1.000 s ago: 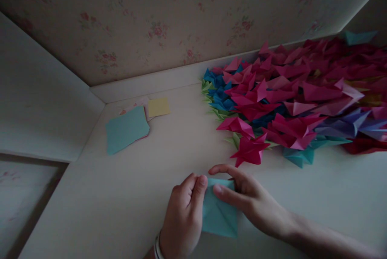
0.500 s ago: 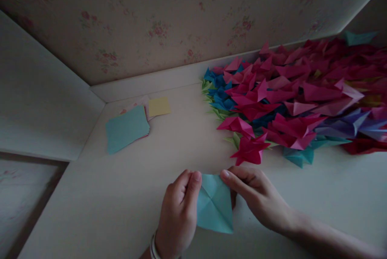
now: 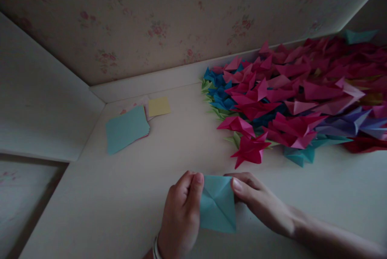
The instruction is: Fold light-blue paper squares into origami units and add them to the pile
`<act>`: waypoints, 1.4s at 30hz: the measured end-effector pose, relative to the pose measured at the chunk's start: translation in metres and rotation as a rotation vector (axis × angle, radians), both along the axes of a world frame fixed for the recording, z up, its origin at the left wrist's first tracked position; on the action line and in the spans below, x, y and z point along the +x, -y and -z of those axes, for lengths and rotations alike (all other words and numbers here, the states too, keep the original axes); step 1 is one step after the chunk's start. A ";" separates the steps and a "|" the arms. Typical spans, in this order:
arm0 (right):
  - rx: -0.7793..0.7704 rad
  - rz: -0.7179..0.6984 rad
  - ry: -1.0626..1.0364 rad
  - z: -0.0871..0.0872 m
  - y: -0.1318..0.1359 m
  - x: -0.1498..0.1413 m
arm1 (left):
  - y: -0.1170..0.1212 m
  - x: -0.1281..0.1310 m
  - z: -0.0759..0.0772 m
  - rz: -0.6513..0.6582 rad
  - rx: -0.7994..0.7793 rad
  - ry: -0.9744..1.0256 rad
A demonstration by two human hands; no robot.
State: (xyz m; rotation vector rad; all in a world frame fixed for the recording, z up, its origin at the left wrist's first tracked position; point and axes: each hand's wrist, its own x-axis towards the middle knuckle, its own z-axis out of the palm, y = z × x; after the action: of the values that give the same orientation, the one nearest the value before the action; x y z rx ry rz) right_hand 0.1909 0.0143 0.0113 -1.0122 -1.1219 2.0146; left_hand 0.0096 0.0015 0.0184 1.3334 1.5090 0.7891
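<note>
A light teal square of origami paper [image 3: 217,206] with diagonal creases is held between my two hands, low in the middle of the head view. My left hand [image 3: 183,212] is closed on its left edge, thumb on top near the upper left corner. With thumb in front and fingers behind, my right hand [image 3: 256,198] pinches the upper right corner; part of those fingers is hidden by the paper. Just beyond the hands lies a folded magenta paper piece [image 3: 250,150], star-like in outline.
A large heap of folded paper pieces [image 3: 290,93], mostly pink with some blue, green and purple, covers the right side of the white table [image 3: 105,202]. At left are a stack of teal paper [image 3: 128,130] and a yellow sheet [image 3: 159,106]. A flowered wall [image 3: 181,21] rises behind.
My right hand has gone from lying over the paper, index finger stretched out, to pinching its upper right corner. Since half a second ago, the paper and both hands have shifted slightly right.
</note>
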 end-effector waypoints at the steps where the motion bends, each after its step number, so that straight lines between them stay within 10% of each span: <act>1: -0.001 0.001 -0.008 0.001 0.001 0.001 | 0.000 0.000 0.000 0.000 -0.001 -0.013; 10: -0.041 -0.053 0.108 0.005 -0.005 -0.005 | 0.003 0.001 0.004 0.049 -0.037 0.026; 22: -0.169 0.318 0.062 0.008 -0.008 0.005 | 0.005 0.005 -0.007 0.281 -0.097 -0.003; 32: 0.263 0.080 0.396 0.006 0.000 0.001 | 0.002 0.001 -0.003 0.193 -0.161 0.064; 42: 0.038 -0.093 0.229 0.002 -0.003 0.002 | 0.000 -0.003 0.002 0.178 -0.158 0.177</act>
State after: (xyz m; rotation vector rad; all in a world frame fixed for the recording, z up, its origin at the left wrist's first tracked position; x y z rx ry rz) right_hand 0.1932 0.0173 0.0096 -1.2147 -1.3440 1.9773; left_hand 0.0069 0.0011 0.0168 1.2268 1.2681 0.6430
